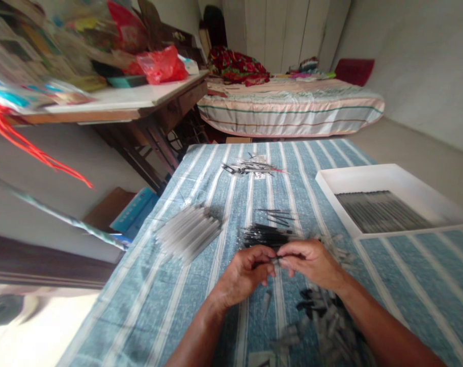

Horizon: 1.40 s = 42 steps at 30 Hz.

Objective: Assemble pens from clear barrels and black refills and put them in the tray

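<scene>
Both hands meet over the striped cloth, fingertips nearly touching. My left hand [250,270] is closed in a pinch on a small dark piece [276,259]. My right hand [311,262] pinches the same spot from the other side. The piece is mostly covered by the fingers, and its shape is unclear. Just beyond the hands lies a bundle of thin black rods [265,235]. To the left is a stack of pale grey tubes [191,230]. Small grey and black parts [330,321] are heaped beside my right forearm, blurred.
A white box [376,176] holding a row of grey sticks stands at the right. Farther back on the striped tablecloth [139,306] lies a pile of thin pieces [250,166]. A cluttered desk [120,104] stands at the left, a bed [292,104] behind.
</scene>
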Each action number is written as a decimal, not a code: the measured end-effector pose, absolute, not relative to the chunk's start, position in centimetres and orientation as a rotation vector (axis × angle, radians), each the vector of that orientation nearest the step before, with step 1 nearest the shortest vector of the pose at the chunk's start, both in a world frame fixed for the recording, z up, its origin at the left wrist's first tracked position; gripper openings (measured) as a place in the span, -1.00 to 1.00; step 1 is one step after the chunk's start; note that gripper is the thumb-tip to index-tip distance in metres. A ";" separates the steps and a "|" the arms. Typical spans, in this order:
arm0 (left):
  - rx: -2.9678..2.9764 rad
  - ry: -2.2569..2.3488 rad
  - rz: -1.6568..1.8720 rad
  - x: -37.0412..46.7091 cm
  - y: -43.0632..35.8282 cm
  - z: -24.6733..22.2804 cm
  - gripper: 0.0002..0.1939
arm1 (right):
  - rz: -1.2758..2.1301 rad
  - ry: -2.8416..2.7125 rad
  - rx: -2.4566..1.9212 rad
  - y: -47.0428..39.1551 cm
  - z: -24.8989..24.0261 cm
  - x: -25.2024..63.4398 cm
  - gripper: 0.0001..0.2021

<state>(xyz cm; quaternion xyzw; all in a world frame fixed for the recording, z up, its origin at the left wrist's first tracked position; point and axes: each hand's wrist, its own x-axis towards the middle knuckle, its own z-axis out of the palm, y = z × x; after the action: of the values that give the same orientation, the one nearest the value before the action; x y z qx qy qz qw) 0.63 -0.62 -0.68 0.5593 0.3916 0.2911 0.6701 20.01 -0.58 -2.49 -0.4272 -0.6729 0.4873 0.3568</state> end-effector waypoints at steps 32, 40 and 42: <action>1.417 0.958 0.656 0.8 -0.7 -1.3 -0.95 | 1.305 -1.849 -1.292 -0.6 -1.8 20.1 -0.71; 1.410 0.963 0.649 0.8 -0.7 -1.1 -0.95 | 1.341 -1.824 -1.297 -0.6 -1.9 20.2 -0.71; 1.410 0.970 0.650 0.8 -0.8 -1.1 -0.95 | 1.326 -1.819 -1.343 -0.5 -1.9 20.2 -0.62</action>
<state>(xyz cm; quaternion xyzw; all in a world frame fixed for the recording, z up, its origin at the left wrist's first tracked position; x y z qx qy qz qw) 0.83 -0.76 -1.07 0.6106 0.4202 0.2814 0.6094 20.17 -0.54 -1.91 -0.4951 -0.6705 0.4889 0.2573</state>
